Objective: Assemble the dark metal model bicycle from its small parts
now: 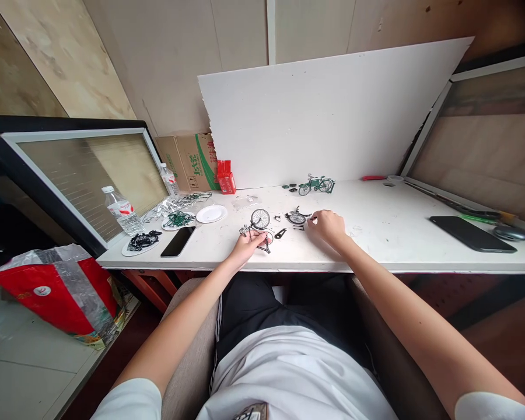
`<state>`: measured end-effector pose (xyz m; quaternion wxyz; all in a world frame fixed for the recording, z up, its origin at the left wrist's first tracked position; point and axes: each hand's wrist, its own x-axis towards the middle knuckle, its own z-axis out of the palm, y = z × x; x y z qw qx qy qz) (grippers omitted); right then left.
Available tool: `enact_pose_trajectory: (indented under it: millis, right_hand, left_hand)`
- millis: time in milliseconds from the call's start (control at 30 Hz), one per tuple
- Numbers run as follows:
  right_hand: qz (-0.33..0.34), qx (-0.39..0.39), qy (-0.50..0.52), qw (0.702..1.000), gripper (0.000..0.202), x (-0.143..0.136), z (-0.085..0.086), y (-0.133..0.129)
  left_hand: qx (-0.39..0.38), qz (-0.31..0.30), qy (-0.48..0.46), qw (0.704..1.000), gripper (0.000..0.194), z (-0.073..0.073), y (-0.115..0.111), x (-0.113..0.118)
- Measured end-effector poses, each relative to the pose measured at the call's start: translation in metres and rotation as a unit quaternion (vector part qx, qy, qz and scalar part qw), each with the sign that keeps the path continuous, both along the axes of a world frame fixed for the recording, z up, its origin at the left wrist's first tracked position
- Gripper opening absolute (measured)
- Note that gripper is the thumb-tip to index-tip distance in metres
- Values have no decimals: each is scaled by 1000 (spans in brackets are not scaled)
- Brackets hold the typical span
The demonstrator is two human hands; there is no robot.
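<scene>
Two hands work at the table's (376,233) near edge: left hand (247,245) pinches a light, fragile model frame (258,230); right hand's (328,224) fingers close on a tiny part, loose wheel (296,218) at nine o'clock. Grip the frame, never the spokes.

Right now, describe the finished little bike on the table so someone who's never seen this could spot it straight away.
Start at the big white board leaning on the wall behind the white table. At its foot, near the middle, stands the green bike, upright on two wheels. It is the only whole bike: the frame at the left hand and the wheel by the right hand are loose parts.
</scene>
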<state>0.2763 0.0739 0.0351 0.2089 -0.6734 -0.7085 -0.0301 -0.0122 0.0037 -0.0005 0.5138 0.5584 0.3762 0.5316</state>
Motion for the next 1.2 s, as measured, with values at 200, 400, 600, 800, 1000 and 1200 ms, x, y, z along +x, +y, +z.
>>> enact_pose_trajectory:
  millis: [200,400,600,800,1000,1200]
  right_hand:
    - [212,-32,313,925,58,-31,10,-22]
    - [356,-174,420,817,56,-63,16,-56]
    - [371,-193,444,793,51,-70,1,-58]
    - [366,-182,439,800,51,-71,-7,-52]
    - [383,-179,434,796,47,-71,-5,-54]
    - [379,-171,438,797,46,-71,-6,-53]
  left_hand:
    - [1,-1,-3,1000,43,0,0,1]
    - [16,-6,11,1000,45,-1,2,1]
    - [13,-5,9,1000,49,0,1,4]
    - [23,-13,20,999,47,1,-2,4]
    - [31,-22,34,999,52,1,-4,3]
    - [31,-20,39,999,54,2,-4,4]
